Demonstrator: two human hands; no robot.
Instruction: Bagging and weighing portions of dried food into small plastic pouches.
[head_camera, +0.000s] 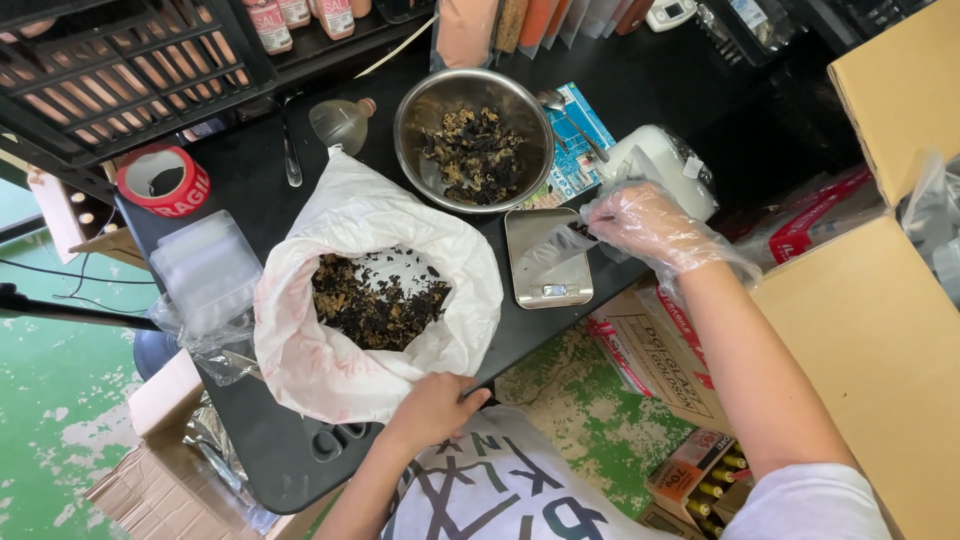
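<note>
Left hand (432, 408), bare, grip closed on the near rim of the white sack (375, 290); sack stands mouth-up on the black surface (250, 180), holding dark dried fungus (375, 300). Right hand (645, 225), in a clear plastic glove, pinches a small clear bag (560, 240) over the steel scale (547, 257); bag's long axis runs left-right; contents unclear. Beyond: metal bowl (473, 140) of fungus, spoon (570, 120), red tape roll (163, 180). Crate (120, 70) cut off.

My white sack (350, 290) holds dark brown-black dried fungus (375, 300); the bowl (420, 110) is silver, the tabletop (240, 170) black, the tape roll (165, 180) red, the floor (50, 400) mottled green.
</note>
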